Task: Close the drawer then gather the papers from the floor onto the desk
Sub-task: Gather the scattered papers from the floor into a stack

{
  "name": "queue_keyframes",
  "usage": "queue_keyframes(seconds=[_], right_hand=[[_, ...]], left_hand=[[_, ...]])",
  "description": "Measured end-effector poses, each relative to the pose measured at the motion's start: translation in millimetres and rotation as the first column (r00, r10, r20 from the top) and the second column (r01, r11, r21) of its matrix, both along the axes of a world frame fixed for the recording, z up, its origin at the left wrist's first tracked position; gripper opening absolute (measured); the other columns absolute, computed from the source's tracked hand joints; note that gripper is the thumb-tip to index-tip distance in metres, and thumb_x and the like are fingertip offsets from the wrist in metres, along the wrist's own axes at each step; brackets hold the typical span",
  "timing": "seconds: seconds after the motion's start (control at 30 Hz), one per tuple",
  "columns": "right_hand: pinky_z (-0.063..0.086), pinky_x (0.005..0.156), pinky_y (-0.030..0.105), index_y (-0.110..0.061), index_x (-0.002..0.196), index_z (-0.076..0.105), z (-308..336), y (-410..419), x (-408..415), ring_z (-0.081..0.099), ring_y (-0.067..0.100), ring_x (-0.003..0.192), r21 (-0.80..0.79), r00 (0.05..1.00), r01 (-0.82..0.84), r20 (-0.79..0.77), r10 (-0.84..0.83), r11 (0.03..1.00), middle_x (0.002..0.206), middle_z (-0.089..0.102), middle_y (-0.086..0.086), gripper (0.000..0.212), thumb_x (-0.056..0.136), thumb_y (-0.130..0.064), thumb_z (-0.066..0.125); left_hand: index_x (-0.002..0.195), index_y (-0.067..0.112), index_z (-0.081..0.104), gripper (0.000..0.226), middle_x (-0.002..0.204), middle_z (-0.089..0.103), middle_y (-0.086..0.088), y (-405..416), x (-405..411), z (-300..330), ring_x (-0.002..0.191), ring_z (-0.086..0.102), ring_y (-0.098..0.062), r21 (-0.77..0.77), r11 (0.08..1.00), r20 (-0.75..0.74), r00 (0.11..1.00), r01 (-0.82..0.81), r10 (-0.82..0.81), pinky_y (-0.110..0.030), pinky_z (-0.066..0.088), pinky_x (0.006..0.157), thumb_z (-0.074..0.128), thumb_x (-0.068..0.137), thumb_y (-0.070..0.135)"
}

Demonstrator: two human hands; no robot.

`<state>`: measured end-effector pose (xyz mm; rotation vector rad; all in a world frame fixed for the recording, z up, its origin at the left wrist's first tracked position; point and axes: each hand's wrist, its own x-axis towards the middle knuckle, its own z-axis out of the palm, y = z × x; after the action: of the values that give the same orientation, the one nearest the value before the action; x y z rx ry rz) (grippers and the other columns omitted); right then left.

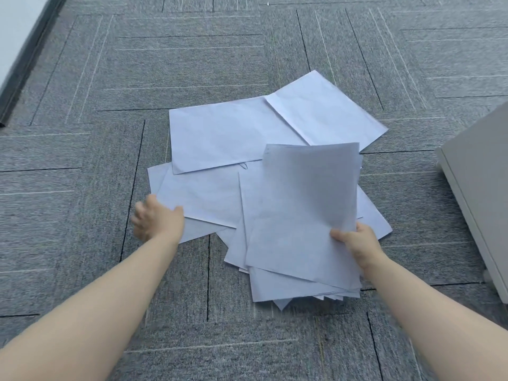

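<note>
Papers: white sheets are lying scattered and overlapping on the floor, in a loose pile at the middle of the view.
Held sheets: a small stack is tilting up off the pile, its lower edges fanning out below the right hand.
Right hand: it is gripping the held sheets at their right edge, thumb lying on top, fingers hidden beneath.
Left hand: blurred, it is reaching to the left corner of the pile with fingers spread and loose, holding nothing.
Floor: grey carpet tiles are carrying the papers.
Cabinet: a pale grey unit is standing at the right edge, apart from the pile.
</note>
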<state>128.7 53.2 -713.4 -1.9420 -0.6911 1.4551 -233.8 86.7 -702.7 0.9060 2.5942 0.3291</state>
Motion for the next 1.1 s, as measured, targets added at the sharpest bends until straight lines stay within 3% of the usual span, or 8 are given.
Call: queue_keyframes(seconds=[0.1,0.17,0.53,0.63,0.73,0.87,1.0,1.1], right_hand=[[0.054,0.082,0.042,-0.015,0.086,0.065,-5.8,-2.9,2.9,0.065,0.029,0.079,-0.007,1.000,0.013,-0.012,-0.013,1.000,0.087,0.070,0.007,0.020,0.087,0.005,0.062],[0.054,0.084,0.045,-0.015,0.086,0.065,-8.0,-3.5,2.2,0.066,0.030,0.080,-0.017,1.000,0.020,-0.023,-0.021,1.000,0.088,0.071,0.008,0.019,0.086,0.004,0.063],[0.054,0.088,0.048,-0.016,0.089,0.067,-10.8,-2.4,2.2,0.067,0.031,0.085,-0.027,1.000,0.011,-0.018,-0.012,1.000,0.092,0.072,0.007,0.019,0.087,0.002,0.063],[0.054,0.088,0.047,-0.018,0.090,0.066,-9.0,-2.8,1.9,0.067,0.031,0.087,-0.022,1.000,0.014,-0.019,-0.015,1.000,0.094,0.072,0.006,0.021,0.087,0.002,0.062],[0.054,0.086,0.045,-0.017,0.092,0.065,-8.7,-3.9,1.6,0.067,0.030,0.086,-0.034,1.000,0.016,-0.018,-0.017,0.999,0.095,0.071,0.007,0.020,0.088,0.002,0.062],[0.054,0.078,0.039,-0.010,0.107,0.064,-8.1,-5.6,0.6,0.067,0.029,0.083,-0.039,0.999,0.020,-0.026,-0.021,0.999,0.098,0.071,0.009,0.023,0.088,0.002,0.062],[0.054,0.077,0.038,-0.013,0.101,0.063,-4.9,-6.1,-0.1,0.065,0.026,0.079,-0.042,1.000,0.029,-0.001,-0.029,0.999,0.093,0.070,0.006,0.019,0.089,0.002,0.061],[0.052,0.074,0.037,-0.016,0.091,0.061,-3.0,-6.7,-2.0,0.065,0.024,0.077,-0.044,0.999,0.024,0.040,-0.022,0.999,0.089,0.068,0.004,0.017,0.089,0.000,0.062]], left_hand=[[0.134,0.003,0.041,0.072,0.142,0.039,-0.024,6.3,-18.7,-2.8,0.130,0.037,-0.040,-0.035,0.984,0.069,0.982,-0.175,0.177,-0.048,0.033,0.103,0.072,0.079,0.037],[0.131,0.000,0.045,0.074,0.140,0.042,-0.024,7.5,-25.3,-5.6,0.128,0.041,-0.042,-0.054,0.976,0.101,0.972,-0.209,0.213,-0.048,0.035,0.102,0.074,0.076,0.041],[0.121,0.000,0.057,0.071,0.126,0.059,-0.017,13.1,-23.2,1.2,0.110,0.058,-0.037,-0.032,0.971,0.333,0.913,-0.237,0.234,-0.042,0.048,0.089,0.080,0.069,0.042],[0.112,0.004,0.060,0.054,0.113,0.065,-0.011,16.2,-17.3,1.0,0.094,0.062,-0.032,-0.012,0.970,0.443,0.869,-0.242,0.222,-0.041,0.053,0.084,0.080,0.069,0.029],[0.111,0.007,0.060,0.047,0.112,0.066,-0.011,19.0,-12.8,0.0,0.095,0.064,-0.033,0.011,0.972,0.514,0.835,-0.236,0.197,-0.047,0.055,0.087,0.079,0.071,0.021],[0.120,0.002,0.056,0.048,0.109,0.061,-0.009,15.0,-4.3,-0.7,0.095,0.061,-0.031,0.049,0.951,0.637,0.743,-0.306,0.206,-0.043,0.054,0.084,0.076,0.077,0.011],[0.121,0.001,0.055,0.049,0.112,0.064,-0.014,7.3,-5.9,4.8,0.099,0.065,-0.034,0.083,0.915,0.710,0.668,-0.395,0.224,-0.048,0.055,0.088,0.076,0.077,0.010],[0.115,0.001,0.057,0.042,0.108,0.067,-0.016,2.1,-16.0,10.4,0.088,0.066,-0.033,0.117,0.882,0.730,0.642,-0.456,0.235,-0.042,0.056,0.075,0.074,0.078,0.011]])
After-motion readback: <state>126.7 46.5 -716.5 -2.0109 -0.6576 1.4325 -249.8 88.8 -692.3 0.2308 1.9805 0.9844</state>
